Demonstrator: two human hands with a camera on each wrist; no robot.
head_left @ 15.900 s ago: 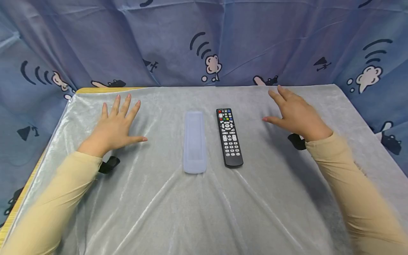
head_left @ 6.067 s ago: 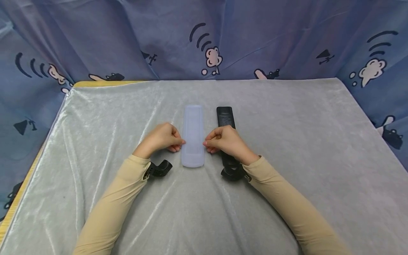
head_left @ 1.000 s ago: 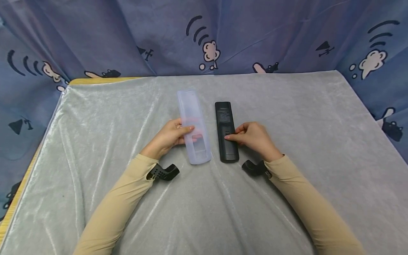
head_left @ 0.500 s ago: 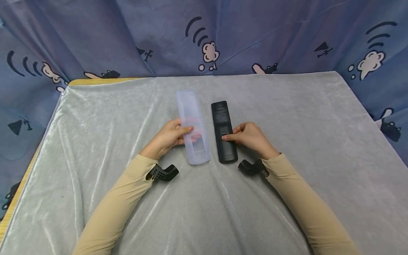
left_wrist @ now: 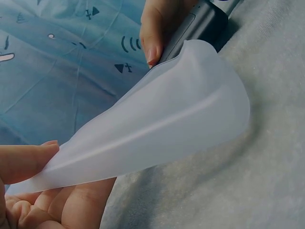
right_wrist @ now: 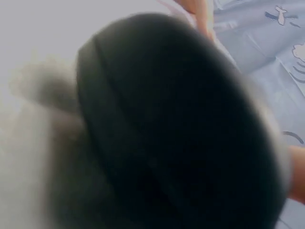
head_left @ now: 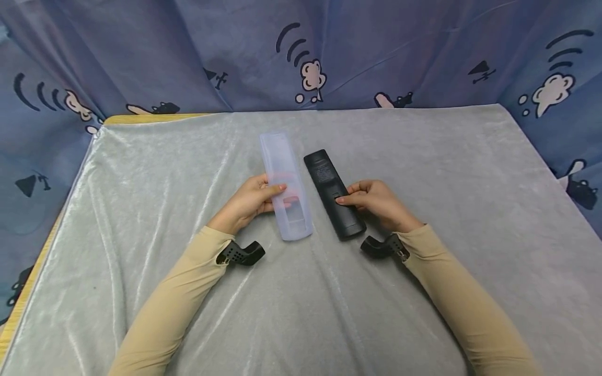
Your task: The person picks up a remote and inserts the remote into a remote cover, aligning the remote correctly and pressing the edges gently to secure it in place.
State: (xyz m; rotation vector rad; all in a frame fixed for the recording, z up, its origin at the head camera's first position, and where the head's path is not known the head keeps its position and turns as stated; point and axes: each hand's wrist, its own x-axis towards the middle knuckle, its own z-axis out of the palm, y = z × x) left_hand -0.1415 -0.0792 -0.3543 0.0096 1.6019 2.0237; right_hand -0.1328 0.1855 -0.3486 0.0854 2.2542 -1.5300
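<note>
My left hand pinches a translucent silicone remote cover at its left edge, thumb on top and fingers showing through from beneath. An oblong opening shows near the cover's lower end. Just to the right, my right hand grips a black remote control by its right side, thumb on its back. The remote lies back side up, tilted with its far end toward the cover. In the left wrist view the cover bends softly in front of the remote. Large and blurred, the remote fills the right wrist view.
A grey velvety cloth with folds covers the table. Its yellow wooden edge shows at the back left. Behind hangs a blue patterned curtain. Black wrist mounts sit on both wrists.
Earlier the remote lay buttons up and both hands were apart; it now lies turned over. Over the last second its far end has swung left toward the cover. The left hand has barely moved.
</note>
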